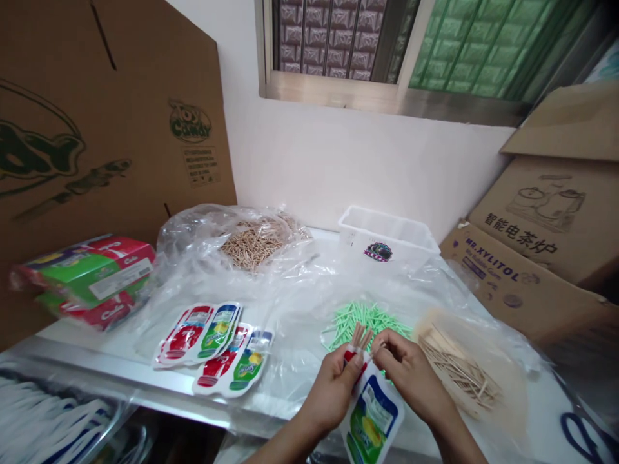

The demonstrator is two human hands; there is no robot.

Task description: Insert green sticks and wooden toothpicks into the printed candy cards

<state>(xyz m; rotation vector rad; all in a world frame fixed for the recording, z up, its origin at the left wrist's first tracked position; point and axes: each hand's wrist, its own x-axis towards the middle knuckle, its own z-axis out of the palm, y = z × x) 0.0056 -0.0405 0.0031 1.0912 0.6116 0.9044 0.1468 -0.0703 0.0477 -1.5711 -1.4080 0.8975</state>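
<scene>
My left hand (334, 386) is closed around the top of a bottle-shaped packet (370, 419) with a green, yellow and blue print. Several thin brown sticks (360, 336) poke up out of its red-edged opening. Close beside that opening, my right hand (411, 370) is closed in a pinch, and what looks like a thin pale stick shows at its fingertips. Behind both hands lies a heap of light green sticks (362, 320). To the right of my right hand, pale beige sticks (461, 374) lie on a clear plastic bag.
Flat double packets (225, 348) lie at the left front. A clear bag of brown sticks (254, 245) and a white plastic bin (387, 241) stand at the back. Printed boxes (104, 274) sit left, large cartons (532, 258) right, blue-handled scissors (583, 435) at the right edge.
</scene>
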